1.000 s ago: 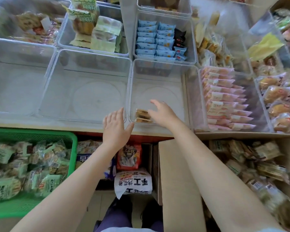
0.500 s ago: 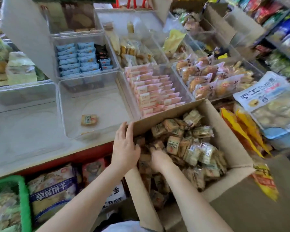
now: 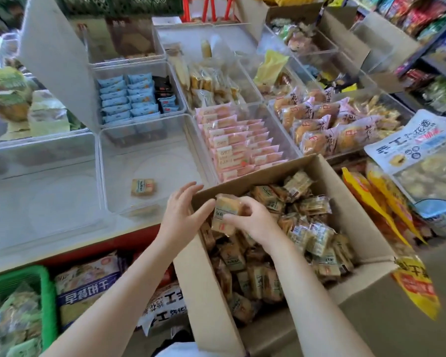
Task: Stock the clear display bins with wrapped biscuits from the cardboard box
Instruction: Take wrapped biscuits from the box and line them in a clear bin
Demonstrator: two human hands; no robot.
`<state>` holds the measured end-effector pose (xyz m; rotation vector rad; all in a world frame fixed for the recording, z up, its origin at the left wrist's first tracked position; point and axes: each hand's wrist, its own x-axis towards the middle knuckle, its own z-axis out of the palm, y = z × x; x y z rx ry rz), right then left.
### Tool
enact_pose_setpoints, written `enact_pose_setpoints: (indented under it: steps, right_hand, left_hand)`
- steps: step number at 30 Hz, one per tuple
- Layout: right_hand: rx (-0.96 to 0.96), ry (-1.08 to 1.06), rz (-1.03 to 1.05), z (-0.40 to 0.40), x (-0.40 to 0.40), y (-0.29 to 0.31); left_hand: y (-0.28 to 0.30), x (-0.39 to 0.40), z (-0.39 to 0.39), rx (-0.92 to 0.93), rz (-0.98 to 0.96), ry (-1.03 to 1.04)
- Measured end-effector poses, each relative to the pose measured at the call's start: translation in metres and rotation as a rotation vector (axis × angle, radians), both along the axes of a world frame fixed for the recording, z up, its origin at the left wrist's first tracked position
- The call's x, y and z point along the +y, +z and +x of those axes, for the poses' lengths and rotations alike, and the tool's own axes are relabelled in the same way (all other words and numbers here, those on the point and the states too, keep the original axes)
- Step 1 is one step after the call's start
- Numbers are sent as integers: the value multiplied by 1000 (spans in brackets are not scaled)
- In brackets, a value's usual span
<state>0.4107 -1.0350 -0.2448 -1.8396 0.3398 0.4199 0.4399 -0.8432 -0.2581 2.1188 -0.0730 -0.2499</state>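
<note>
A: Wrapped biscuit, tan square in clear film [image 3: 225,215]: status?

B: Pinched by right hand [image 3: 252,219], above near corner of brown cardboard box [image 3: 355,210]. Left hand [image 3: 182,211] fingers spread, holding nothing, beside packet, probably to steady handover.

A: Orientation?

B: Tilted; long axis roughly upright, label facing viewer. Target likely clear plastic display bin [image 3: 119,194], holding one matching packet [image 3: 142,187].

arms: bare, no sleeves | wrists: no watch or jewellery | gloves: none
</note>
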Motion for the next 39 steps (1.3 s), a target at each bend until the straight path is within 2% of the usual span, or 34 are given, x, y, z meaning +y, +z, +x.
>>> enact_pose_setpoints:
  steps: [3, 8, 12, 16, 18, 20, 22, 24, 32, 36, 39]
  right_hand:
    - [-38, 54, 189, 17, 14, 31]
    - [61, 46, 412, 56, 54, 28]
    - [80, 129, 352, 88, 86, 15]
    - [79, 211, 167, 123, 123, 1]
    - [84, 135, 82, 143, 136, -13]
    - [89, 67, -36, 171, 152, -36]
    - [101, 77, -176, 198, 165, -61]
    - [128, 110, -305, 219, 176, -85]
    - [169, 176, -538, 243, 191, -132]
    - [147, 175, -570, 247, 189, -138]
    - [116, 193, -589, 244, 189, -139]
  left_hand:
    - [29, 10, 14, 192, -397, 38]
    - [37, 43, 35, 283, -610, 250]
    - [27, 81, 48, 262, -748, 399]
    - [-5, 119, 72, 281, -707, 484]
    - [-28, 134, 87, 294, -531, 537]
    - [-56, 152, 103, 257, -136, 482]
    - [-77, 160, 118, 177, 211, 290]
    - [-92, 156, 137, 132, 430, 70]
    - [-152, 140, 185, 247, 843, -219]
    - [-159, 141, 194, 239, 929, -261]
    - [-153, 143, 190, 204, 922, -297]
